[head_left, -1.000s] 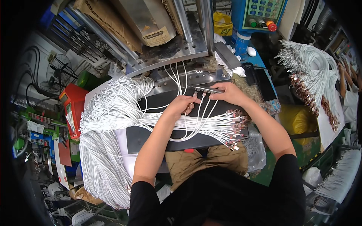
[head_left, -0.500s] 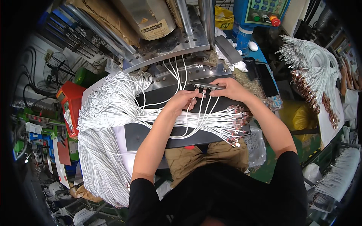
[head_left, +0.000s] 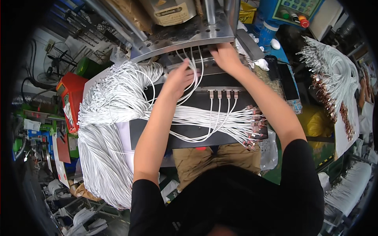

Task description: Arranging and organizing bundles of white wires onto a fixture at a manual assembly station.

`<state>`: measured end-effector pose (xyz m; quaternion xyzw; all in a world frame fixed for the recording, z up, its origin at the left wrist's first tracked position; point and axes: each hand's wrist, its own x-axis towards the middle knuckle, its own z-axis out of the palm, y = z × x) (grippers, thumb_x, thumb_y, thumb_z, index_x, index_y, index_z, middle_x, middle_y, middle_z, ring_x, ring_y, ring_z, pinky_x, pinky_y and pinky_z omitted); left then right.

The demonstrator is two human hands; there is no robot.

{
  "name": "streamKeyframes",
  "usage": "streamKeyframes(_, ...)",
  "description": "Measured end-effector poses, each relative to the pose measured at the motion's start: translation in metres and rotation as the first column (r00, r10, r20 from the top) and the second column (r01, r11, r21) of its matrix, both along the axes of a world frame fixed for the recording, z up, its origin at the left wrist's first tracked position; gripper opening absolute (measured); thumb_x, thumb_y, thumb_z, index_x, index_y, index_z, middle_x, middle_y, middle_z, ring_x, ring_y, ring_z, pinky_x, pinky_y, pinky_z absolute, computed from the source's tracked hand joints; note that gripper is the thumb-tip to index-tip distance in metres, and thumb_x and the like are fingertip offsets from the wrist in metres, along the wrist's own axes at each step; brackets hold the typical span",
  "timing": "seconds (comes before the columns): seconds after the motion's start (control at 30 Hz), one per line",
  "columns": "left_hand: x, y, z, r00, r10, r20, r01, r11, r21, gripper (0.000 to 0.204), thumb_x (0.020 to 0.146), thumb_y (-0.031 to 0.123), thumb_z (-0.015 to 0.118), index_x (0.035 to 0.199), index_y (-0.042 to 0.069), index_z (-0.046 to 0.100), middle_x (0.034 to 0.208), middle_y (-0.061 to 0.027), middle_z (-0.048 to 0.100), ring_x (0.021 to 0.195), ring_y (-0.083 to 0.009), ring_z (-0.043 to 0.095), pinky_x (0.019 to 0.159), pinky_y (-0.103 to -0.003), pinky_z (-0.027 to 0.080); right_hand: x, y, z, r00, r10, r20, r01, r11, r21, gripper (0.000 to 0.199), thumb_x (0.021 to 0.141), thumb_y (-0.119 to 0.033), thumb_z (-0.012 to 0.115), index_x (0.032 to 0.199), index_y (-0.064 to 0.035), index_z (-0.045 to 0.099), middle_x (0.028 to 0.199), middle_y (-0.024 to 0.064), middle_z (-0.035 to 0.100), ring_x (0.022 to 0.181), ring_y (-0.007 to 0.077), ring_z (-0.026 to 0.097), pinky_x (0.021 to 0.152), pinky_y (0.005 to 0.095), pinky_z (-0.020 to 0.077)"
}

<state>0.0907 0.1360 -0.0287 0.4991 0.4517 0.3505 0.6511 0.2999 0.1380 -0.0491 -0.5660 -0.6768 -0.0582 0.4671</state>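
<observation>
My left hand [head_left: 179, 80], a little blurred, reaches up beside several white cables [head_left: 195, 65] that hang out from under the press. Its fingers are spread, and the cables pass across them; no firm grip shows. My right hand [head_left: 227, 58] reaches under the press's front edge, with its fingertips hidden or smeared. On the black board [head_left: 151, 135] lies a metal strip [head_left: 224, 89] with several copper-coloured cable connectors [head_left: 219, 94] in a row, and neither hand touches it. In front of the strip, a bundle of white cables [head_left: 197, 116] stretches across the board, connector ends to the right.
The press's steel plate [head_left: 185, 42] overhangs the work area. Large heaps of white cables [head_left: 104, 165] lie at the left. A control box [head_left: 293, 13] with buttons stands at the back right, near a blue bottle [head_left: 269, 35]. More cables [head_left: 328, 70] hang at the far right.
Both hands have left the metal strip, which now lies on the board with its cables. My right hand has moved up under the press, my left hand up to the hanging cables. The view has shifted slightly.
</observation>
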Motion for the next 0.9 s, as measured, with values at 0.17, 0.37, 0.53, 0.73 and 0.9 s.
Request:
streamKeyframes(0.17,0.004,-0.015,0.028,0.970,-0.244,-0.007,0.240,0.956,-0.169,0.046,0.103,0.036,0.055,0.127,-0.002,0.059,0.087,-0.0019,0.063,0.072,-0.0102,0.056,0.063,-0.024,0.043,0.040,0.090,-0.005,0.946,-0.192,0.262,0.178,0.981,0.077,0.036,0.092,-0.034,0.059,0.114,-0.0062,0.065,0.115,0.0158,0.066,0.110,0.0352,0.060,0.097,0.0447,0.0457)
streamKeyframes(0.37,-0.036,-0.081,0.073,0.919,-0.284,-0.275,0.344,0.917,0.202,0.035,0.104,0.032,0.054,0.119,0.004,0.067,0.077,0.0020,0.053,0.065,-0.0097,0.049,0.061,-0.025,0.040,0.031,0.089,0.015,0.974,-0.112,0.197,0.046,0.950,0.309,0.040,0.095,-0.039,0.057,0.115,-0.0056,0.065,0.114,0.0138,0.067,0.109,0.0326,0.061,0.098,0.0426,0.0451)
streamKeyframes(0.53,-0.175,-0.022,0.140,0.756,0.601,-0.260,-0.118,0.515,0.849,0.037,0.104,0.035,0.050,0.104,0.003,0.069,0.076,-0.0078,0.065,0.071,-0.0143,0.060,0.068,-0.031,0.048,0.038,0.068,0.012,0.994,0.042,0.101,-0.064,0.970,0.234,0.040,0.096,-0.040,0.059,0.117,-0.0060,0.065,0.114,0.0137,0.067,0.109,0.0320,0.061,0.097,0.0417,0.0465)
streamKeyframes(0.73,-0.192,-0.065,0.090,0.334,0.683,-0.650,-0.170,0.721,0.672,0.032,0.097,0.032,0.061,0.082,0.005,0.066,0.079,-0.0121,0.066,0.076,-0.0308,0.067,0.070,-0.044,0.052,0.016,-0.041,0.024,1.000,0.023,0.001,-0.020,0.908,-0.419,0.040,0.090,-0.031,0.072,0.120,-0.0050,0.065,0.106,0.0160,0.065,0.106,0.0345,0.060,0.091,0.0404,0.0486)
streamKeyframes(0.9,-0.114,-0.082,0.046,0.545,0.560,-0.624,0.684,0.133,0.718,0.016,0.084,0.016,0.072,0.098,0.010,0.067,0.102,-0.0082,0.069,0.115,-0.0285,0.061,0.107,-0.049,0.042,0.026,-0.095,0.022,0.931,0.008,0.365,0.148,0.905,-0.398,0.040,0.089,-0.027,0.073,0.122,-0.0066,0.065,0.104,0.0147,0.064,0.107,0.0345,0.058,0.093,0.0399,0.0466)
